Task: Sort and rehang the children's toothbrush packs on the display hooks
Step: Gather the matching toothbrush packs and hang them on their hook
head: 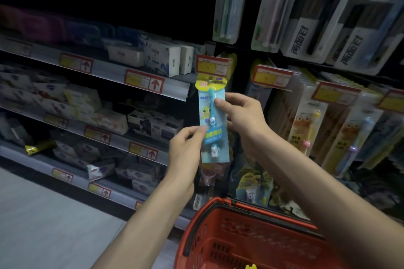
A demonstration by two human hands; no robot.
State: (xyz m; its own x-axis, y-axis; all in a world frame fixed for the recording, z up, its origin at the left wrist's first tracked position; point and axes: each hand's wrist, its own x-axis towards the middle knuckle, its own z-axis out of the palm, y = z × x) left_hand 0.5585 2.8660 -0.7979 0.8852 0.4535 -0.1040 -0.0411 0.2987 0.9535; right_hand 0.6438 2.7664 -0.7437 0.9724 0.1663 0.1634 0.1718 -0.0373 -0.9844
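Head view: both hands hold one blue toothbrush pack (213,120) upright before the hooks. The left hand (185,146) pinches its lower left edge; the right hand (238,111) pinches its upper right side. A red basket (218,225) sits below, just under the forearms.

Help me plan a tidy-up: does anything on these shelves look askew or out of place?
Yes. On the bottom left shelf a yellow packet lies slanted at the front edge, and further right a white box leans among jumbled cartons. The blue toothbrush pack is held upright by left hand and right hand.
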